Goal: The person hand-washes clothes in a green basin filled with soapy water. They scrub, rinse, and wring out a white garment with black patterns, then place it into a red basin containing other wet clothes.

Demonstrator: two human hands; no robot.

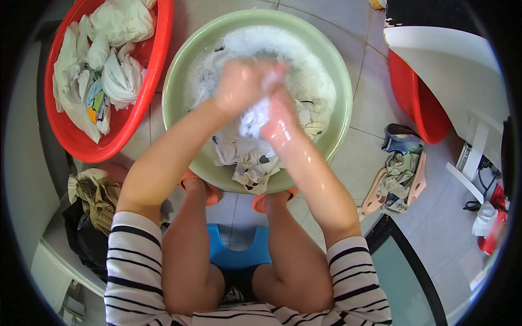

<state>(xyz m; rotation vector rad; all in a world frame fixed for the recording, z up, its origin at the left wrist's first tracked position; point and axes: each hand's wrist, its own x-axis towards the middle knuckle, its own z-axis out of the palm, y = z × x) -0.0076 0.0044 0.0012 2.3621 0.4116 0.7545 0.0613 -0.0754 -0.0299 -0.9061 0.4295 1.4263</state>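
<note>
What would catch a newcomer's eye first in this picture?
Probably the big pale green basin at upper centre, with white suds and wet cloths inside. Above it, the left hand and right hand, both motion-blurred, grip a white cloth. Next come the bright red tub of whitish cloths at upper left and the blue stool between the legs at lower centre.

Wide fisheye view from the left of two cameras worn on the head of a person [353, 271], looking steeply down over their own forearms [163, 152] and legs [187, 244] to the tiled floor [340, 163]. The green tub [175, 87], near and shown whole, fills the upper middle, its near edge by the feet [196, 186].
</note>
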